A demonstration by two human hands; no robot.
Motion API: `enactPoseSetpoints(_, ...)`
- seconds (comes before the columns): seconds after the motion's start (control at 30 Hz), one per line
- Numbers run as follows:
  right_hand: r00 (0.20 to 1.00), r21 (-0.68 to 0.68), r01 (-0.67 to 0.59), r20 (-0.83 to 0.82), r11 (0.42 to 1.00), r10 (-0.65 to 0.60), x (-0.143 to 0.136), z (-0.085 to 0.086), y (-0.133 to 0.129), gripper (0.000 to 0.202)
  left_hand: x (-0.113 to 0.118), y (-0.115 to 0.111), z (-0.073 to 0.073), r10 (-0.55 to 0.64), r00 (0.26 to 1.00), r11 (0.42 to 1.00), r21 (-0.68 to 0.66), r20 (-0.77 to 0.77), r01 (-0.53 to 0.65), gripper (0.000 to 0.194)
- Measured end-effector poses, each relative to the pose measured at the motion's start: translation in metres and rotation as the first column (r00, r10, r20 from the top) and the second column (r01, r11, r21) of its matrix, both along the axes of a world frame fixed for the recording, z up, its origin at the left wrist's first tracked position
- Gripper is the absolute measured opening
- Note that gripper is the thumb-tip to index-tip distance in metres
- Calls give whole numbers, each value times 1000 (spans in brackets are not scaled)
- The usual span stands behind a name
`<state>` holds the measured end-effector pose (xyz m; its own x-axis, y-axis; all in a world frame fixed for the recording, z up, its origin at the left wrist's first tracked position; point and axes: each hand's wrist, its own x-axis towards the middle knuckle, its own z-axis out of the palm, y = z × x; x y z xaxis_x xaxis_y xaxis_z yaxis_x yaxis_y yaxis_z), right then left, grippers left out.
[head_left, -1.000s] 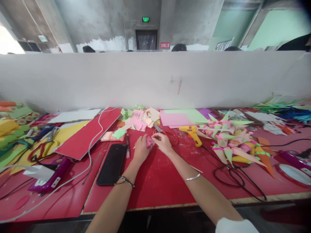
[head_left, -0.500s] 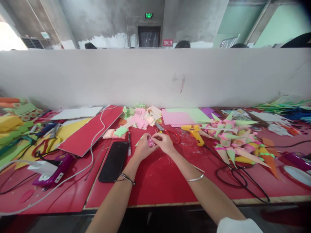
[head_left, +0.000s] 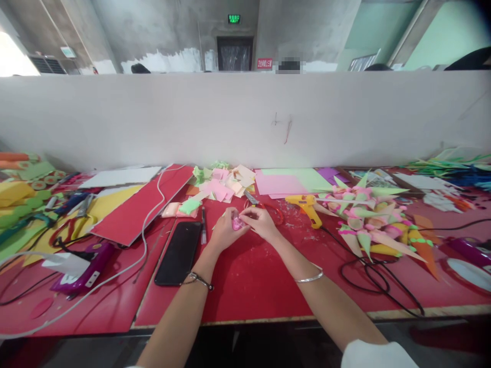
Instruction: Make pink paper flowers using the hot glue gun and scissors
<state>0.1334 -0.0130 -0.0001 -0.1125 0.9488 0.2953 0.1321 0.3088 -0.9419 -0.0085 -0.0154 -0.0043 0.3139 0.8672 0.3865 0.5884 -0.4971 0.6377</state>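
Pink piece (head_left: 237, 224) sits in left fingers (head_left: 229, 212); right fingers (head_left: 253, 216) touch it.

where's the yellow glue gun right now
In the head view, the yellow glue gun lies on the red table, right of the right hand and just left of the pink-and-green pile.

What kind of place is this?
It looks like a craft workshop: there's a yellow pistol-shaped glue gun, a pile of pointed pink-and-green paper-like pieces and a glowing green rectangular exit sign.
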Motion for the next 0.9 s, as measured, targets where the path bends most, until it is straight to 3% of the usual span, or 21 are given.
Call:
enactPoseSetpoints(0.23, 996, 92, 65, 47, 994, -69, -7, 0, -4, 8, 0, 4, -6, -14, 1000, 997, 82, 1, 14, 47)
enactPoseSetpoints(0.33, 980, 186, 83, 162, 979, -114, -8, 1, -5, 9, 0, 5, -7, -24, 1000, 996, 82, -15, 25, 48)
enactPoseSetpoints(0.47, 944, 270, -27, 324, 962, -64, -7, 4, -6, 21, -3, 7, -9, 36, 999, 998, 49, 22, -37, 46)
enactPoseSetpoints(0.57, 927, 239, -116, 374, 964, 19, -9, 2, -6, 26, -6, 8, -10, 60, 997, 997, 51, 45, -62, 41)
enactPoseSetpoints(0.7, 903, 184, -142, 426, 973, 52, -11, 5, -4, 23, -8, 8, -10, 44, 999, 998, 53, 2, -44, 37)
enactPoseSetpoints(0.8, 801, 177, -167, 598, 970, 28, -2, 22, 5, 22, -6, 6, -10, 75, 997, 996, 40, -27, -74, 38)
enactPoseSetpoints(0.9, 604, 151, 87, 778, 985, -173, 18, 46, 26, 25, -3, 5, -10, 164, 985, 986, 24, -57, -163, 44)
